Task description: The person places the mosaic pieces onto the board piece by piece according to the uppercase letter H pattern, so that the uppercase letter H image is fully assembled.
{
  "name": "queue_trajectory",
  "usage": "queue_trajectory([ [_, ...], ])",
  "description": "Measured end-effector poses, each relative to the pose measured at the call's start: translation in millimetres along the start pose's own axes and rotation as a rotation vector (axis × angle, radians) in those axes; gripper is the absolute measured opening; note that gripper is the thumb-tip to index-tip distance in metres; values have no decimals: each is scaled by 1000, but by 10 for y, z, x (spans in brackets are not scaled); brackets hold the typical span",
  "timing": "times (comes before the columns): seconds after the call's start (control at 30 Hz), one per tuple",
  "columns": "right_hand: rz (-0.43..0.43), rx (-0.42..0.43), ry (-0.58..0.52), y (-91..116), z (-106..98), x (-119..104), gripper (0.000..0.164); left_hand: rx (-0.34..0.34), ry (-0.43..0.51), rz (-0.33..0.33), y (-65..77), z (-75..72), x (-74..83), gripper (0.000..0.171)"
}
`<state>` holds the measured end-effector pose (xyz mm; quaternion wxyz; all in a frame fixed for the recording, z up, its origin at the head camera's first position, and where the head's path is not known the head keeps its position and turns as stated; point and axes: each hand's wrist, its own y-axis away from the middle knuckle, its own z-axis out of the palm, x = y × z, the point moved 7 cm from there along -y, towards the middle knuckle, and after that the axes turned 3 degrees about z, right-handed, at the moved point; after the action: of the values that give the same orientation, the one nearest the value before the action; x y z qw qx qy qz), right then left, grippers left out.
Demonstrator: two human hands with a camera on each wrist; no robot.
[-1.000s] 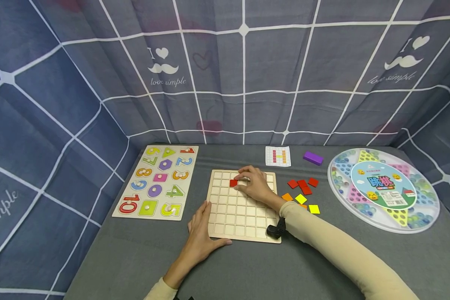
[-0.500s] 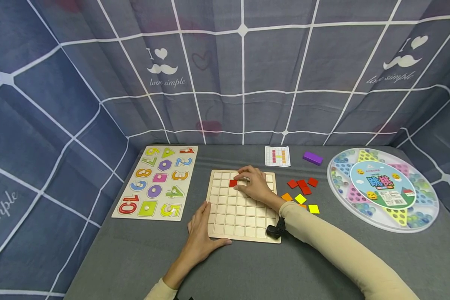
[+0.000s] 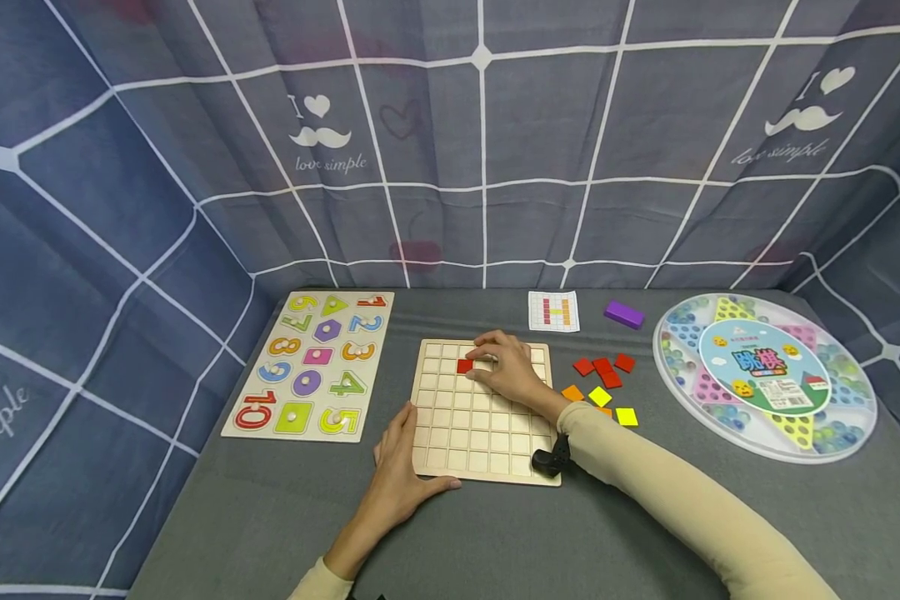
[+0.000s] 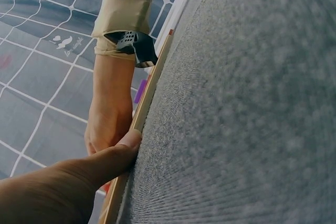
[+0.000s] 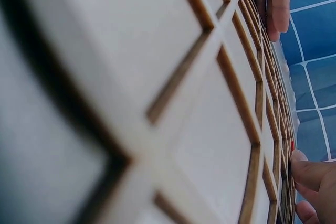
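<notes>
A wooden grid board (image 3: 480,437) lies flat on the table in the head view. One red square tile (image 3: 464,366) sits in a cell of its second row from the back. My right hand (image 3: 506,371) reaches over the board and pinches that tile, thumb and fingertip at its near and far edges. Its other fingers are partly hidden. My left hand (image 3: 397,467) rests at the board's near left corner, fingers straight along the left side. The left thumb (image 4: 118,158) lies on the near edge in the left wrist view.
Loose red tiles (image 3: 603,367), yellow tiles (image 3: 626,417) and orange tiles (image 3: 572,393) lie right of the board. Behind are a pattern card (image 3: 554,312) and a purple block (image 3: 624,314). A number puzzle (image 3: 307,367) stands left, a round game board (image 3: 765,379) far right.
Both hands and the red tile keep their places on the board. The head view has shifted slightly, moving the whole scene a little left in the picture.
</notes>
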<state>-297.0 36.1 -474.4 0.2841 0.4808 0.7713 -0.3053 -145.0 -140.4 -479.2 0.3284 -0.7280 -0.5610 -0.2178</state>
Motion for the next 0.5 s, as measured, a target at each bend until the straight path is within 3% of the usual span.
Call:
queue_trajectory([
  [0.5,-12,-31,52,-3,-7,-21,32,-36,7,-50,-1,6,-12,126],
])
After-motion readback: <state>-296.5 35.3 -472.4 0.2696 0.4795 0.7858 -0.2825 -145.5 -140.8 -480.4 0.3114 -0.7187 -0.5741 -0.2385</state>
